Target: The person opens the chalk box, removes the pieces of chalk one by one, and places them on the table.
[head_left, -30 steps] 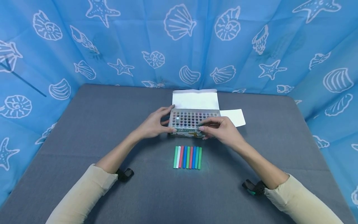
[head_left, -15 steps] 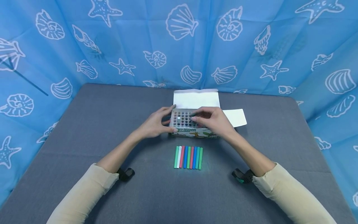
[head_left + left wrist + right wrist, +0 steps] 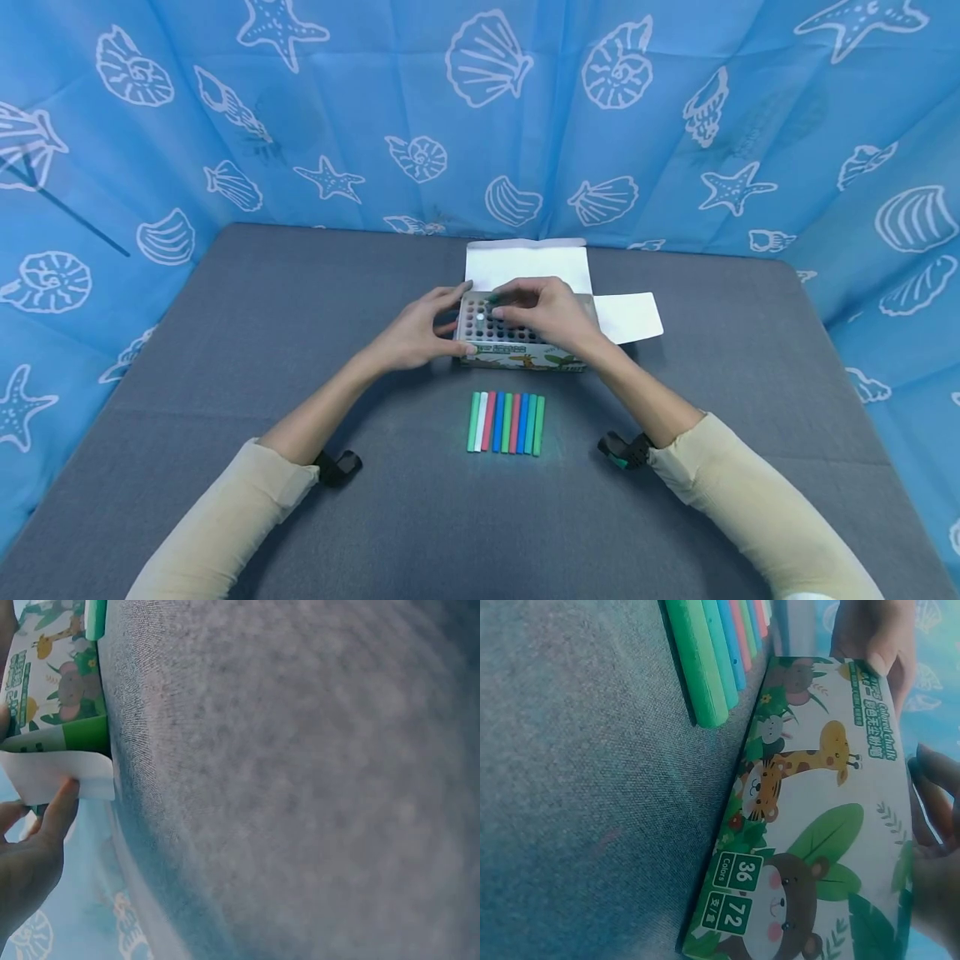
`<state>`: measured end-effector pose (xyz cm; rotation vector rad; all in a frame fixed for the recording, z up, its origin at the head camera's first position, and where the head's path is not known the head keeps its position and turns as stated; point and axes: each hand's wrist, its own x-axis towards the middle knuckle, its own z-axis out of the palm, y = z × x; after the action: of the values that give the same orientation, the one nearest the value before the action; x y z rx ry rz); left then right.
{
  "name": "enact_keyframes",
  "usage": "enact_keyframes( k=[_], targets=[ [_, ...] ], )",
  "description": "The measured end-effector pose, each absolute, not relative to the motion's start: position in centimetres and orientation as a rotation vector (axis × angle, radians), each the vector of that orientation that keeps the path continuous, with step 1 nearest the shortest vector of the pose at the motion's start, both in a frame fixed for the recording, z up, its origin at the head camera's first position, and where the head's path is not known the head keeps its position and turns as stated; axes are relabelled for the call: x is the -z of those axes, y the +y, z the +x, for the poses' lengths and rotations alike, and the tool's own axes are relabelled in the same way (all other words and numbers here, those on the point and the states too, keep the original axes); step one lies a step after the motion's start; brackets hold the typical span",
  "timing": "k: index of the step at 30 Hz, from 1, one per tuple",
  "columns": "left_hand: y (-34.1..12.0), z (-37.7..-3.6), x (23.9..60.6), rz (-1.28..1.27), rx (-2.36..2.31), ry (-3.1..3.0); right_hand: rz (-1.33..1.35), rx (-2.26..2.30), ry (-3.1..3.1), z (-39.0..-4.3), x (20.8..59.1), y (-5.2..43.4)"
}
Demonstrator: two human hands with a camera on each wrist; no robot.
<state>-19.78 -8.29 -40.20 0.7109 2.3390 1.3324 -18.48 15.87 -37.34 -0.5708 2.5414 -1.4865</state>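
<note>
An opened box of coloured chalk (image 3: 517, 357), printed with animals, stands on the grey table with its perforated top showing. My left hand (image 3: 408, 333) grips its left end, thumb on the front face and a finger against the white end flap (image 3: 60, 776) in the left wrist view. My right hand (image 3: 551, 312) is bent over the holes, thumb and index fingertips close together; I cannot tell whether they pinch a stick. One white chalk stick (image 3: 480, 317) shows in a hole just left of these fingertips. In the right wrist view, the right fingers (image 3: 934, 776) are behind the box's top edge.
Several green, white, red and blue chalk sticks (image 3: 506, 423) lie side by side in front of the box. Its white lid (image 3: 528, 260) is folded back, and a side flap (image 3: 630, 318) sticks out to the right. A blue shell-patterned curtain (image 3: 360, 100) hangs behind the table.
My right hand has moved left across the top of the box, from its right half toward the white stick. The left hand keeps its grip; the row of sticks is unchanged.
</note>
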Motion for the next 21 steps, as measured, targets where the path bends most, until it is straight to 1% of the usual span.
enact_keyframes(
  k=[13,21],
  targets=[
    [-8.3,-19.9,40.2,0.742,-1.293,2.350,-0.539,1.190,2.615,-19.6,38.2,14.7],
    [-8.4,-20.1,40.3,0.747,-1.290,2.368,-0.590,1.095,2.711,-19.5,38.5,14.1]
  ],
)
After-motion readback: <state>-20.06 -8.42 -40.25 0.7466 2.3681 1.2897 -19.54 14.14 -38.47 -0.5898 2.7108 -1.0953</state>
